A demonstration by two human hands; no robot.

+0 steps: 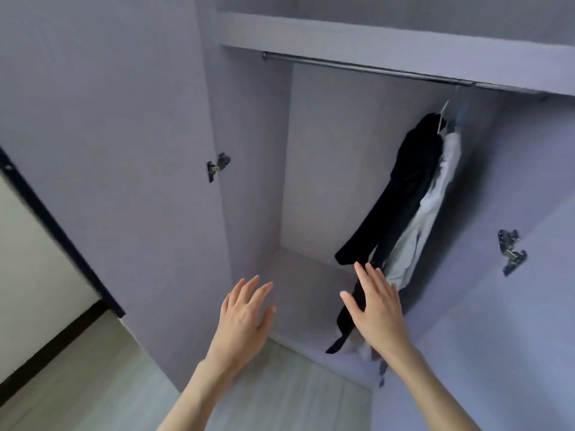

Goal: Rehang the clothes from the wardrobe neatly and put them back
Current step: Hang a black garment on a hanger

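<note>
While both hands reach into the open wardrobe, nothing held yet. Fingers of the right hand straight and loosely spread, tips just at the lower hem of the black garment, possibly brushing it; contact hard to confirm. Left hand likewise flat, fingers slightly fanned, empty, well to the left of the black garment and clear of all cloth.

Black garment up and to the right from the right fingertips, long axis running steeply from the hem up to the white hanger beneath the rail. Pale garment pressed against the black garment's right side, hung from the same end of the rail. More dark cloth trailing below the right hand, partly hidden behind it.

Right hand plainly nearer: likely the one to follow the black garment's length upward toward the hanger, left hand free to steady the hem.
</note>
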